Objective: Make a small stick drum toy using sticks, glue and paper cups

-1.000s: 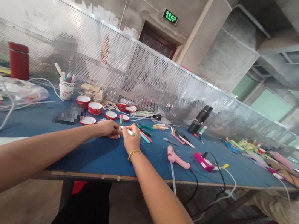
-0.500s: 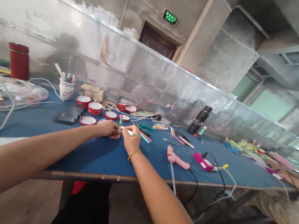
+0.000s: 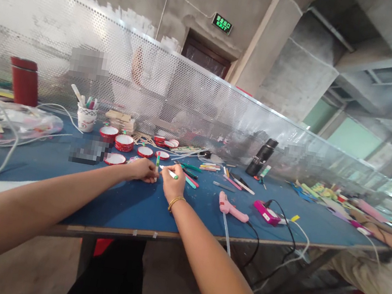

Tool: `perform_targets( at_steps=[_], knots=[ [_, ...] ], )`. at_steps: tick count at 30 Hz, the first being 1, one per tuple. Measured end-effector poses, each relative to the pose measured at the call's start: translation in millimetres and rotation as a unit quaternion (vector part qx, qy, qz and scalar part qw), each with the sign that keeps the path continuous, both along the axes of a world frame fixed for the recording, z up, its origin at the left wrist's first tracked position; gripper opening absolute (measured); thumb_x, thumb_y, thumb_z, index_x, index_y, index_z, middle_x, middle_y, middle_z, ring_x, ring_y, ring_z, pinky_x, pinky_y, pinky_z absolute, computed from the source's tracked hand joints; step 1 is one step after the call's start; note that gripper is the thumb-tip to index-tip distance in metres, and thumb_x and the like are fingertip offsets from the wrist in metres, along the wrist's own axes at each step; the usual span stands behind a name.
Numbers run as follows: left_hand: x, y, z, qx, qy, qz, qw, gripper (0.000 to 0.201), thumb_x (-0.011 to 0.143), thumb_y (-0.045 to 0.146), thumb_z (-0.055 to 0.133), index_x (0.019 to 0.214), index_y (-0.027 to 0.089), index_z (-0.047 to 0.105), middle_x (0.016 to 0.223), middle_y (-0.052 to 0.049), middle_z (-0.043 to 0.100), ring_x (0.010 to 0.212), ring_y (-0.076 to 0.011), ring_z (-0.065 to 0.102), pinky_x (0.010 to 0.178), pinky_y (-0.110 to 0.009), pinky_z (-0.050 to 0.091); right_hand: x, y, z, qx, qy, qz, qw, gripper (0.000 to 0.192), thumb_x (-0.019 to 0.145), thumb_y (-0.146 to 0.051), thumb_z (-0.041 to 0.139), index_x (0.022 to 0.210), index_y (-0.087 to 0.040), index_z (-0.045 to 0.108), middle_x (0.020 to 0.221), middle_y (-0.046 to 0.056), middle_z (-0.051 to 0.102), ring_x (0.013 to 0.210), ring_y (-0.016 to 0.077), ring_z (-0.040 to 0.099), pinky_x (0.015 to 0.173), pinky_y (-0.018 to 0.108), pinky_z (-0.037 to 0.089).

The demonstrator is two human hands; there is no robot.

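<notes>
Head feed, landmark: the pink glue gun lying on the blue desk. Left of it, I read the left hand as nearly closed, fingertips pinching a narrow strip that points away from the wearer, with green and red bands at its far end. The right hand, between that strip and the glue gun, is curled in a writing grip on a white pen with a green end; the pen's tip points at the strip, and I cannot tell whether the two touch. A gold-coloured bracelet sits on the right wrist. Left of the glue gun and farther from the wearer, I log a stack of red dishes with white insides, other such dishes around it, and a patterned cup holding pens. Just right of the glue gun lies a magenta box, a dark cable running from it. Beyond the glue gun, toward the perforated screen, a black flask stands upright. Well right of the glue gun, I note a co-worker's forearm over the desk.
</notes>
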State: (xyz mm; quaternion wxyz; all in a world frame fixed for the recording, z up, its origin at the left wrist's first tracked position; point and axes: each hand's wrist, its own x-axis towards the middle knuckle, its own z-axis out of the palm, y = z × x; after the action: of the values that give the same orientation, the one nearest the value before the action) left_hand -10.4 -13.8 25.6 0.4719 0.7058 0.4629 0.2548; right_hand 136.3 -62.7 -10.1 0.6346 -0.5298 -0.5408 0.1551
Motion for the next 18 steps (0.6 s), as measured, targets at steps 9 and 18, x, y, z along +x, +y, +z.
perform_targets(
  at_steps=[9, 18],
  knots=[
    [0.2, 0.0, -0.5, -0.003, -0.003, 0.004, 1.0, 0.034, 0.061, 0.033, 0.094, 0.058, 0.018, 0.064, 0.06, 0.002, 0.07, 0.064, -0.0128, 0.068, 0.065, -0.02, 0.055, -0.6, 4.0, -3.8, 0.005, -0.009, 0.013, 1.0, 0.014, 0.078, -0.038, 0.061, 0.074, -0.025, 0.06, 0.076, 0.0, 0.07, 0.076, 0.0216, 0.064, 0.071, 0.031, 0.049],
    [-1.5, 4.5, -3.9, 0.007, 0.002, -0.004, 1.0, 0.035, 0.06, 0.038, 0.093, 0.061, 0.018, 0.065, 0.063, 0.001, 0.071, 0.065, -0.0135, 0.069, 0.066, -0.021, 0.055, -1.2, 5.9, -5.4, 0.018, -0.01, 0.014, 1.0, 0.015, 0.079, -0.04, 0.061, 0.074, -0.026, 0.059, 0.077, 0.0, 0.07, 0.077, 0.0214, 0.064, 0.07, 0.03, 0.049]
  ],
)
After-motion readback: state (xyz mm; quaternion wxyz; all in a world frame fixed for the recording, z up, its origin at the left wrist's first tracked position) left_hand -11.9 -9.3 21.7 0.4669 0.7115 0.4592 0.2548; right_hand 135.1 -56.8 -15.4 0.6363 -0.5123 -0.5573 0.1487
